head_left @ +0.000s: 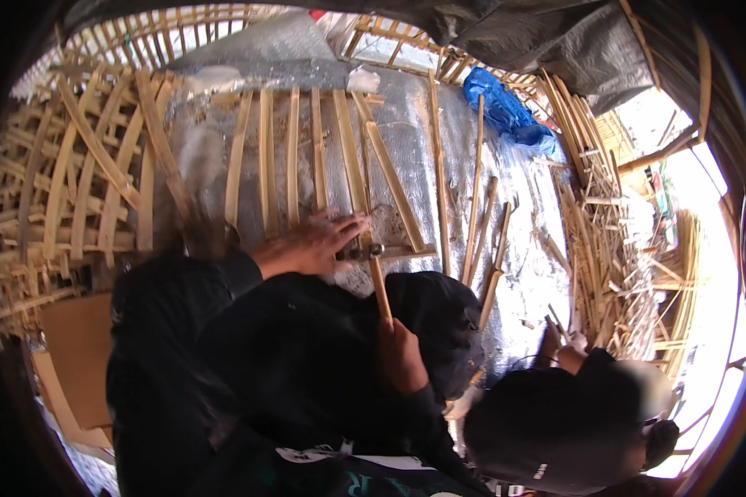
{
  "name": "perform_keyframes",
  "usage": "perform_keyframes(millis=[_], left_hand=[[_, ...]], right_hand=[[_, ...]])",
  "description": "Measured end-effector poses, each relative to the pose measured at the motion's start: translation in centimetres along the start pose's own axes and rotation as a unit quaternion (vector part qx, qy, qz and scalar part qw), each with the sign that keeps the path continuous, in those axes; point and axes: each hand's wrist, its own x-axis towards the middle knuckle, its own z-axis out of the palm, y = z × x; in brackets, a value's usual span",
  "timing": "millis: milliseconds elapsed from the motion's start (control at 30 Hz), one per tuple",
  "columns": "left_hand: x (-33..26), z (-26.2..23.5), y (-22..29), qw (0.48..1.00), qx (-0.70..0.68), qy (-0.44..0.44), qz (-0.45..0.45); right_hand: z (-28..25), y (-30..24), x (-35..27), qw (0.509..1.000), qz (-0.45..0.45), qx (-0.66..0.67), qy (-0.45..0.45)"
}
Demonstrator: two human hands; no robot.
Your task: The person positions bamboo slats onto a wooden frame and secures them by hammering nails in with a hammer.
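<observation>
At mid-frame, a hammer among pale slats

Fingers of the right hand, below centre, are curled closed around the hammer's wooden handle. The left hand, at the centre, reaches rightward with its fingers nearly straight and slightly parted, tips at the lower end of one slat — whether they pinch it, I cannot tell. Just beside those fingertips is the hammer's head, over a crosspiece; contact between the two cannot be made out. Upward from there the slats stand in a spaced row across upper centre, lying on a silvery sheet. Crossed strips form a lattice at upper left, with a cardboard box beneath it at lower left. Blue plastic lies crumpled at upper right — loose sticks heap below it. At lower right, a co-worker in a dark cap holds something thin.
</observation>
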Motion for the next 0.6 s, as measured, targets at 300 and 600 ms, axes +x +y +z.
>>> perform_keyframes(millis=[300,600], left_hand=[[-0.1,-0.8,-0.1,0.999,-0.015,0.035,0.037],[0.0,-1.2,0.3,0.999,-0.014,0.037,0.014]], right_hand=[[0.7,-1.2,-0.3,0.993,-0.059,-0.03,0.101],[-0.7,-1.7,0.6,0.997,0.04,0.054,0.026]])
